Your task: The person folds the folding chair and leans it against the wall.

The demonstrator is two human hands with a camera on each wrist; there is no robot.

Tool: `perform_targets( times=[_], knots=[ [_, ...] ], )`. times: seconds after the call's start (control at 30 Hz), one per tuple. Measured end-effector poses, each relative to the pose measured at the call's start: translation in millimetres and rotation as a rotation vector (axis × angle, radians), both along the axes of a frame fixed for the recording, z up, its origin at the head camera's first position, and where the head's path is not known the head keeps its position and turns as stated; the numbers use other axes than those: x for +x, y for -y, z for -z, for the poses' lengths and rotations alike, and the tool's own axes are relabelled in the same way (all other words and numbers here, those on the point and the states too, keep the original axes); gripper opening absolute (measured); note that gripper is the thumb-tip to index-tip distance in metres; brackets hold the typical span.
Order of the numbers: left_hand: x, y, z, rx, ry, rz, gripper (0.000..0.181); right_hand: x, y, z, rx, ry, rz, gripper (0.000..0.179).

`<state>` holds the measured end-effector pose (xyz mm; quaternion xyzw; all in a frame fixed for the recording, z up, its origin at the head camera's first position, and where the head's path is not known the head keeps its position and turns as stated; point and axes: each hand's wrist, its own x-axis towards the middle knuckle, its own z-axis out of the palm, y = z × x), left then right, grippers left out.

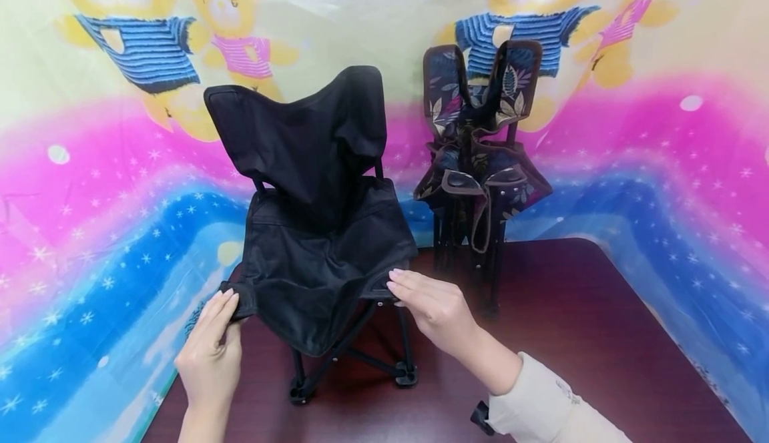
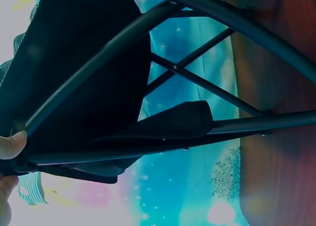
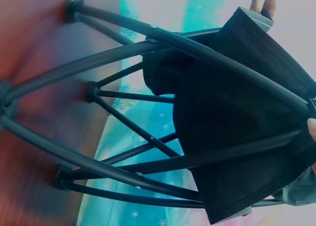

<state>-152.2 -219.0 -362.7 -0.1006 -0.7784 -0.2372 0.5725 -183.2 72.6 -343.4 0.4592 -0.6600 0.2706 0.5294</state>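
A small black folding chair [image 1: 324, 249] stands partly spread, its seat sagging toward the middle in the head view. My left hand [image 1: 210, 346] pinches the seat's front left corner, the thumb below and fingers above. At the front right corner, my right hand [image 1: 435, 306] grips the fabric in the same way. From underneath, the left wrist view shows my left thumb [image 2: 14, 144] against the corner where the leg tubes [image 2: 98, 154] meet the seat. Crossed legs [image 3: 163, 162] appear in the right wrist view, with my right thumb [image 3: 312, 129] at its edge.
Behind and to the right stands a second folding chair [image 1: 519, 89] with leaf-patterned fabric, folded narrow. Both are on a dark red table [image 1: 577, 336]. A cloth backdrop [image 1: 673, 116] with cartoon bears hangs close behind. A small black object [image 1: 480, 418] is beside my right sleeve.
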Motion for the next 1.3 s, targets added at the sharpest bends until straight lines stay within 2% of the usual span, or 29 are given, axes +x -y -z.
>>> perform_targets(
  times=[0.37, 0.83, 1.3],
  knots=[
    [-1.8, -14.9, -7.0, 0.056, -0.020, 0.009, 0.028, 2.7, 4, -6.7, -0.032, 0.023, 0.004, 0.018],
    [-6.8, -23.2, -12.4, 0.075, -0.033, 0.051, 0.029, -2.0, 6, -10.8, -0.046, 0.047, 0.026, 0.018],
    [-9.9, -31.6, -17.9, 0.093, -0.063, 0.094, 0.029, -7.0, 9, -15.1, -0.058, 0.061, 0.014, 0.017]
  ],
)
